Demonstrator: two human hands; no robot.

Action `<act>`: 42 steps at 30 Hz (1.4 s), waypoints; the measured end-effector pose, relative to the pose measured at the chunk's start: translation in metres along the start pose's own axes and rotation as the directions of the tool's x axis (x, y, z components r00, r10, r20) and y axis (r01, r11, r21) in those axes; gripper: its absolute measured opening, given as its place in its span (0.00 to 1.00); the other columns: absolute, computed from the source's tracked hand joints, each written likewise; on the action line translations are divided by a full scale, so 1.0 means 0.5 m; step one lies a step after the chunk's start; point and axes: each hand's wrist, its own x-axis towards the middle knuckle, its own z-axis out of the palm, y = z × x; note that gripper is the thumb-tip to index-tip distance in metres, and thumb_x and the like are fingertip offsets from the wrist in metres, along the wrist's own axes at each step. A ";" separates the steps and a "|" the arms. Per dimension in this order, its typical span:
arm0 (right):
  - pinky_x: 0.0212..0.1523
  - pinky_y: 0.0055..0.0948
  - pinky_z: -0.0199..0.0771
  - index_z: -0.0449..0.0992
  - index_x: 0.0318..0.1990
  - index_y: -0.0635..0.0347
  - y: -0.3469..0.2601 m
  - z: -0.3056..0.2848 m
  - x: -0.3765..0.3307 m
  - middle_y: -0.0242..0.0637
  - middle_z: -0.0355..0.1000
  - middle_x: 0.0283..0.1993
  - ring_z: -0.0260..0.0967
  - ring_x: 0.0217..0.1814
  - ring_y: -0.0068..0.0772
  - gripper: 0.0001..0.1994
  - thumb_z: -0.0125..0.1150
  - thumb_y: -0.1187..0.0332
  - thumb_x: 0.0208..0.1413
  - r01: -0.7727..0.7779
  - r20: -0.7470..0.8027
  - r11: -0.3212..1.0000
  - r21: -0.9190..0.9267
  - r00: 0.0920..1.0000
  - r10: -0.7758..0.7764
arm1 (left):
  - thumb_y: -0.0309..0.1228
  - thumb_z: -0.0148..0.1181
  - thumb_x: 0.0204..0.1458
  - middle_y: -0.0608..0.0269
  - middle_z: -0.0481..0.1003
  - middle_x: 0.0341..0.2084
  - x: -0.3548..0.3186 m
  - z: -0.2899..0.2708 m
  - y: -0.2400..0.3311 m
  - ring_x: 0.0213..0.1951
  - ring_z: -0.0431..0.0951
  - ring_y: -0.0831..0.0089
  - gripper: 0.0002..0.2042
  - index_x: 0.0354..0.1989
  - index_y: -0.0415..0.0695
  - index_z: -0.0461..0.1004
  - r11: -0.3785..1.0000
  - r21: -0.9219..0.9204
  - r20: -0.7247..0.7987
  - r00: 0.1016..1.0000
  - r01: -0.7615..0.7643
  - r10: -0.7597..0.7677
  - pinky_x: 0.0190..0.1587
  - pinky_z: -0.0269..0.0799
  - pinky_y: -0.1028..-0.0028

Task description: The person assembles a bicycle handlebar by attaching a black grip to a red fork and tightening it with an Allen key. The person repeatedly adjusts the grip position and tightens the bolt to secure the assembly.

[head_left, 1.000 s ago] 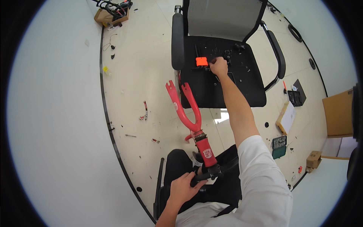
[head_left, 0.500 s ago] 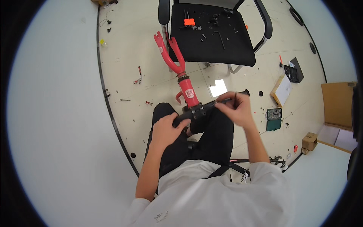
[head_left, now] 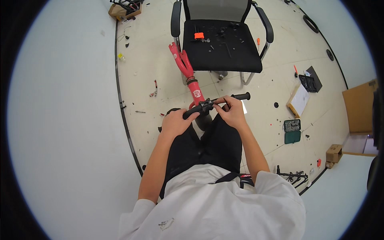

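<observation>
Across my lap is a black handlebar [head_left: 241, 97], joined by a black stem clamp [head_left: 206, 105] to a red tube and fork [head_left: 185, 67]. The fork's legs point away from me, beside the left edge of a black chair [head_left: 222, 50]. My left hand [head_left: 176, 123] is wrapped round the bar's left end. At the clamp's right side, the fingers of my right hand [head_left: 232, 113] are pinched together. A small dark thing shows among them, too hidden to name.
Small metal parts, a hex key and an orange holder [head_left: 199, 36] lie on the chair seat. On the floor at right are an open green case [head_left: 292, 132], a white board [head_left: 299, 100] and a cardboard box [head_left: 333, 153]. A white wall [head_left: 60, 120] runs along the left.
My right hand has moved left along the handlebar, from its right part to the stem clamp. My left hand stays on the left end. The view has shifted, showing more of the chair.
</observation>
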 end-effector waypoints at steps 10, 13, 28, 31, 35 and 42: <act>0.36 0.34 0.76 0.82 0.37 0.66 -0.033 -0.006 0.002 0.43 0.78 0.36 0.77 0.34 0.47 0.06 0.67 0.76 0.51 0.166 0.147 0.963 -0.212 0.980 -0.136 | 0.66 0.56 0.53 0.49 0.81 0.30 -0.003 0.005 -0.013 0.38 0.82 0.50 0.33 0.38 0.42 0.83 0.999 -0.010 -0.012 0.999 -0.035 0.035 0.42 0.77 0.59; 0.38 0.40 0.76 0.81 0.37 0.67 -0.037 -0.007 0.005 0.46 0.78 0.36 0.77 0.36 0.52 0.06 0.65 0.76 0.52 0.175 0.196 0.952 -0.251 0.972 -0.127 | 0.66 0.56 0.53 0.48 0.81 0.30 -0.001 0.008 -0.016 0.38 0.82 0.48 0.34 0.35 0.41 0.83 0.999 -0.023 -0.016 0.999 -0.034 0.033 0.42 0.76 0.58; 0.36 0.44 0.75 0.70 0.45 0.63 -0.014 0.015 -0.007 0.48 0.77 0.38 0.77 0.36 0.52 0.09 0.59 0.68 0.63 0.257 0.247 0.884 -0.390 0.954 -0.169 | 0.70 0.53 0.52 0.51 0.81 0.27 -0.012 0.004 -0.014 0.36 0.82 0.52 0.36 0.35 0.42 0.83 0.999 -0.029 0.004 0.999 -0.033 0.033 0.41 0.75 0.60; 0.27 0.38 0.68 0.68 0.40 0.61 0.001 0.012 0.017 0.39 0.71 0.30 0.69 0.26 0.39 0.09 0.55 0.64 0.67 0.128 0.038 0.981 -0.148 0.992 -0.124 | 0.70 0.53 0.52 0.51 0.81 0.27 -0.018 0.008 -0.015 0.36 0.82 0.52 0.36 0.35 0.42 0.83 0.998 -0.023 -0.016 0.999 -0.051 0.051 0.42 0.75 0.60; 0.17 0.26 0.46 0.59 0.30 0.54 -0.019 -0.034 0.066 0.25 0.52 0.22 0.46 0.18 0.20 0.17 0.47 0.57 0.73 -0.438 0.326 0.392 0.809 0.889 0.320 | 0.70 0.53 0.52 0.51 0.81 0.27 -0.020 0.007 -0.017 0.36 0.82 0.52 0.36 0.35 0.42 0.83 0.998 -0.044 0.026 0.999 -0.034 0.036 0.41 0.75 0.60; 0.16 0.23 0.40 0.60 0.30 0.53 -0.053 0.028 0.105 0.23 0.49 0.21 0.42 0.17 0.16 0.18 0.45 0.55 0.73 -0.484 0.275 0.636 0.601 0.872 0.405 | 0.69 0.53 0.53 0.52 0.81 0.27 -0.018 0.017 -0.024 0.35 0.83 0.53 0.35 0.36 0.43 0.83 0.996 -0.051 0.000 0.998 -0.069 0.069 0.40 0.75 0.60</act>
